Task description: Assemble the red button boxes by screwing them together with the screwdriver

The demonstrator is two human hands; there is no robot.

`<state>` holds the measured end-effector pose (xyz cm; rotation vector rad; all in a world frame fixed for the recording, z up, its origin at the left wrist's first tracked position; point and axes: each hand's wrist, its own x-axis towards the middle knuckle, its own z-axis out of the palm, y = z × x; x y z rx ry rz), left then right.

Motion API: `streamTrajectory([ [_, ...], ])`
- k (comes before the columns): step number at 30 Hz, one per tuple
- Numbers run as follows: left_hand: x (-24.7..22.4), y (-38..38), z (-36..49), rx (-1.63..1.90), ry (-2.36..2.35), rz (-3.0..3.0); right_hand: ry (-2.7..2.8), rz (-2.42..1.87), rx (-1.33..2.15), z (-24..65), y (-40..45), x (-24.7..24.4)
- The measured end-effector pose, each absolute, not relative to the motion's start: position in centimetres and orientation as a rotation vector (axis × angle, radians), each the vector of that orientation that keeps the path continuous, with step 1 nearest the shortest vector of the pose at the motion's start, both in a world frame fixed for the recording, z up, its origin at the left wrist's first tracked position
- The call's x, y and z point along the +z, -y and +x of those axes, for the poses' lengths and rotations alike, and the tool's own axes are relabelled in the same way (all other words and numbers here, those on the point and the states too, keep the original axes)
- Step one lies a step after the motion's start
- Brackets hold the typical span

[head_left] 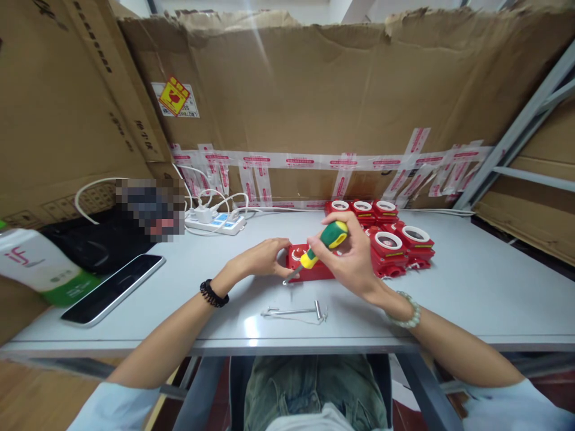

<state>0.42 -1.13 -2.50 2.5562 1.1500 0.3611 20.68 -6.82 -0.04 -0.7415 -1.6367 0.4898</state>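
My right hand (pixel 353 257) is closed round the green and yellow handle of a screwdriver (pixel 333 235). Its metal shaft slants down to the left, with the tip at the near left edge of a flat red box (pixel 314 273). Whether the tip touches the box I cannot tell. My left hand (pixel 265 257) grips the left end of this box, thumb on the near side and fingers behind. Part of the box is hidden by my right hand. In front of it lies a small metal T-shaped rod (pixel 296 311) with a thin white cord.
Several red housings with white rings (pixel 389 241) stand behind my right hand. At the back left is a white power strip (pixel 220 221) with cables. A phone (pixel 114 289), a black bag (pixel 99 239) and a white-green carton (pixel 40 263) are at left. Cardboard (pixel 291 90) walls the back.
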Motion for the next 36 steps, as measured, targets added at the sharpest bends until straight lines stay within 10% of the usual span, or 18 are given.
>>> streamTrajectory([
  [36,-3.2,1.9,2.1,0.368,-1.212,2.495,1.423,-0.862,0.258,23.0,0.7,-1.3],
])
